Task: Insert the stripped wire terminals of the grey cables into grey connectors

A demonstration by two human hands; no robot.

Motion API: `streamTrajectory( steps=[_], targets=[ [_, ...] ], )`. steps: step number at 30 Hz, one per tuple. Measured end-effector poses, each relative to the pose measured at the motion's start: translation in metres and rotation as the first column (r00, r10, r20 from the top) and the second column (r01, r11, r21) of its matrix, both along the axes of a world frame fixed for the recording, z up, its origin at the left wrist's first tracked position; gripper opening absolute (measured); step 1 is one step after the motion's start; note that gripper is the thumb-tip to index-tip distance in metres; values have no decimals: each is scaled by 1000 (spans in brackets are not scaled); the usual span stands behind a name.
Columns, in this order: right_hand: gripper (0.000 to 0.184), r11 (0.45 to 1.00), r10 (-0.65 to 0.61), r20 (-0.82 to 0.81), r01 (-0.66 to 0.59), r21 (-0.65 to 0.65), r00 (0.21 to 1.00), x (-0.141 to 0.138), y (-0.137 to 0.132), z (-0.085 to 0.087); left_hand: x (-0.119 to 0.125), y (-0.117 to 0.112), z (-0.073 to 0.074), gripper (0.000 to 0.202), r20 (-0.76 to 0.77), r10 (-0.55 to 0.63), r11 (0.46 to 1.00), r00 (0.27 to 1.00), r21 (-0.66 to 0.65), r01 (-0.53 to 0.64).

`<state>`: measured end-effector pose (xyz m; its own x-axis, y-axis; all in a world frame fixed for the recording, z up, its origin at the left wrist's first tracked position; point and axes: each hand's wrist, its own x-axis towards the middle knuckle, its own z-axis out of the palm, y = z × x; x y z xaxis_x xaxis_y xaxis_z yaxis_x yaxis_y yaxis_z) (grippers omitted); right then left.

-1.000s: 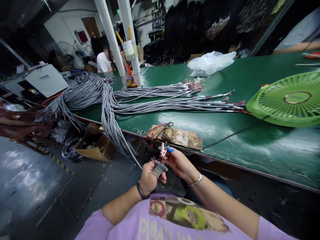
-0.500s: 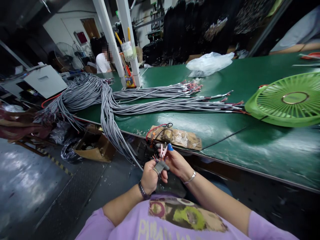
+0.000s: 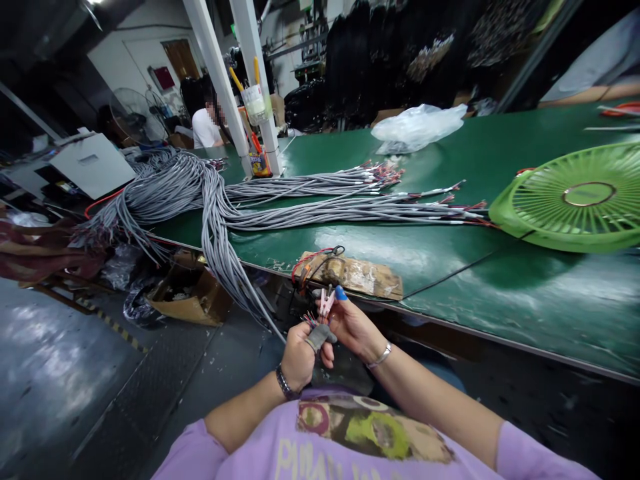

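My left hand (image 3: 299, 357) is closed around the end of a grey cable, with thin coloured wires (image 3: 311, 320) fanning out above the fist. A grey cover (image 3: 318, 336) wraps its thumb. Close against it, my right hand (image 3: 354, 328) pinches a small pink clip (image 3: 327, 303) beside those wires. Blue material covers the tip of the right thumb. Both hands are just off the table's front edge. Behind them, a worn wooden board (image 3: 367, 276) with red and black leads lies at that edge.
Bundles of grey cables (image 3: 320, 212) stretch across the green table (image 3: 440, 293) and hang over its front edge. A green fan (image 3: 585, 197) lies at the right. White posts (image 3: 255, 73) rise at the back, near a plastic bag (image 3: 420, 128). A person (image 3: 204, 125) is farther off.
My hands stay in almost the same place. The wires above my left fist and the grey thumb cover have shifted slightly; the clip remains in my right fingers.
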<state>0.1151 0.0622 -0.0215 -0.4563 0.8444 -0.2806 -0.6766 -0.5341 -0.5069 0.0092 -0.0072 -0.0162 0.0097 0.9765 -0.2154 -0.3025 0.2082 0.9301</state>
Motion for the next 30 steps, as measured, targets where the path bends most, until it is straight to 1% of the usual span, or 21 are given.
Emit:
streamTrajectory(
  steps=[6,9,13,17,20,23,27,30],
  targets=[
    [29,997,71,-31,-72,-6,997,4,-4,-3,-4,-9,0,37,-77,-88,996,993,14,89],
    [30,996,88,-24,-88,3,996,6,-5,0,-7,-12,1,35,-81,-72,996,994,38,75],
    [27,996,52,47,-55,68,998,7,-4,5,-8,-10,0,35,-76,-32,998,997,49,36],
    [32,992,14,98,-26,122,995,7,-3,4,-5,-6,2,36,-46,-5,999,999,45,7],
    [32,994,14,81,-22,103,997,5,-1,2,-2,-2,3,36,-15,5,1000,1000,28,-4],
    [28,998,24,46,-27,58,999,3,0,2,0,1,3,34,12,21,1000,1000,14,-21],
    [21,998,-44,29,43,48,999,-1,3,2,2,2,1,34,8,29,999,1000,-15,-29],
    [20,996,-74,25,73,45,997,-3,3,1,2,2,0,34,-8,22,999,1000,-28,-22]
  ],
)
